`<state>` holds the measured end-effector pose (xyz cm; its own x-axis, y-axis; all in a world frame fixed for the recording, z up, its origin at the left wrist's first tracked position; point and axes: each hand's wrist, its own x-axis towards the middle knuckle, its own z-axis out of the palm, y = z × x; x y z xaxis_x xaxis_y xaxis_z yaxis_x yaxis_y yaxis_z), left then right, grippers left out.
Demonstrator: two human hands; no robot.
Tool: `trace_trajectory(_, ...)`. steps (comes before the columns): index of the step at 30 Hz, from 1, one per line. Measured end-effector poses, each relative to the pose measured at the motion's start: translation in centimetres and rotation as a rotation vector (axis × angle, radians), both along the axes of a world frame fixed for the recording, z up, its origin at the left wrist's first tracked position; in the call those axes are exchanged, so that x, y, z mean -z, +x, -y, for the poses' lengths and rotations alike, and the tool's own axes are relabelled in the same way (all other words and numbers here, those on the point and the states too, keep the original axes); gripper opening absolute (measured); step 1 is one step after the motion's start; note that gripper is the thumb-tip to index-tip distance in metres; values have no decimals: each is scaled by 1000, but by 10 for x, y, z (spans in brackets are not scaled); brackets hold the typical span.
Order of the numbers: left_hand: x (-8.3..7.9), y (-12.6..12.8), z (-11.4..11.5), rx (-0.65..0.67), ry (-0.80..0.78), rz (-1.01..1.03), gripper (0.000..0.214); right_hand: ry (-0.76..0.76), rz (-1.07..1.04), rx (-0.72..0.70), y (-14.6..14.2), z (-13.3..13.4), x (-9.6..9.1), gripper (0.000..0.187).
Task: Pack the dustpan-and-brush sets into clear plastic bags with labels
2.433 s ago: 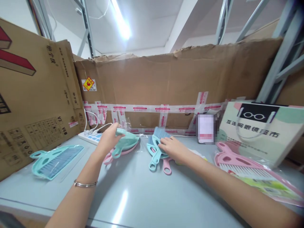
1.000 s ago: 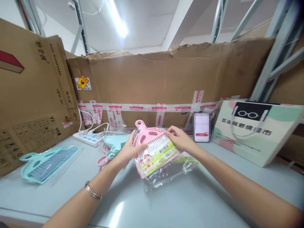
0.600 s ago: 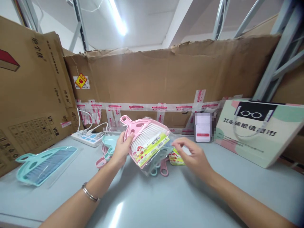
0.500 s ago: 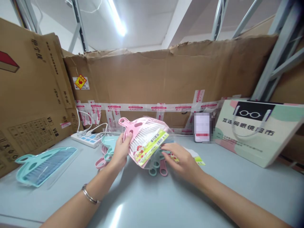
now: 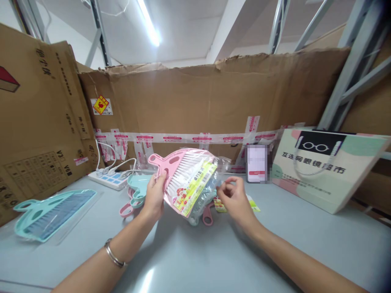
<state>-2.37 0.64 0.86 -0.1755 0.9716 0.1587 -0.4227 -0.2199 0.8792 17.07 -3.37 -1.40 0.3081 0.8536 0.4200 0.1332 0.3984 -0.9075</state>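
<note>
My left hand (image 5: 155, 198) grips a pink dustpan-and-brush set (image 5: 171, 166) near its handle, thumb on the front. White bristles and a yellow-green card label (image 5: 197, 187) show through its clear plastic bag (image 5: 205, 200). At the bag's right edge my right hand (image 5: 238, 203) is closed in a pinch, seemingly on the plastic; the fingertips partly hide the spot. Behind and below the held set lie more brush pieces, among them a pink handle (image 5: 208, 215), partly covered. Beside my left hand are a turquoise dustpan (image 5: 141, 184) and a pink handle loop (image 5: 126, 210).
A bagged turquoise dustpan set (image 5: 55, 213) lies at the left. A white power strip (image 5: 110, 179) with cables sits behind it. Toward the right stand a phone (image 5: 256, 162) and a paper gift bag (image 5: 324, 175). Large cardboard (image 5: 183, 97) walls the table's back.
My right hand has gone from loosely spread fingers beside the set to a pinch at the bag's right edge. The held set has shifted slightly; the plastic stands out more on its right.
</note>
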Motion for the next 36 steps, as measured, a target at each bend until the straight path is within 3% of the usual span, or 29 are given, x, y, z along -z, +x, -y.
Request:
trace_trajectory(3,0,-3,-2,-88,6,-49,36,304,201,172,4,9,-5,23)
trace_trajectory(5,1,-3,-3,-117,12,-87,36,358,298,119,1,14,-10,14)
trace_trajectory(7,1,-2,-2,-119,25,-107,36,247,260,0,-4,16,-12,17)
trace_trajectory(11,4,3,2,-150,93,-183,36,-69,-95,-232,-13,9,-10,37)
trace_trajectory(15,10,8,4,-185,145,-321,40,-227,-478,-300,-18,4,-7,48)
trace_trajectory(19,5,7,6,-20,152,-496,43,-291,-579,-311,-14,2,-4,49)
trace_trajectory(23,-15,-10,9,323,122,-604,42,-382,-520,-317,-4,2,-8,41)
trace_trajectory(25,-25,-20,8,383,125,-609,41,-429,-461,-403,0,4,-13,36)
trace_trajectory(30,-33,-31,2,188,185,-584,41,-432,-375,-510,7,7,-26,29)
trace_trajectory(36,-40,-43,-3,-5,191,-492,35,-469,-324,-539,26,0,-25,28)
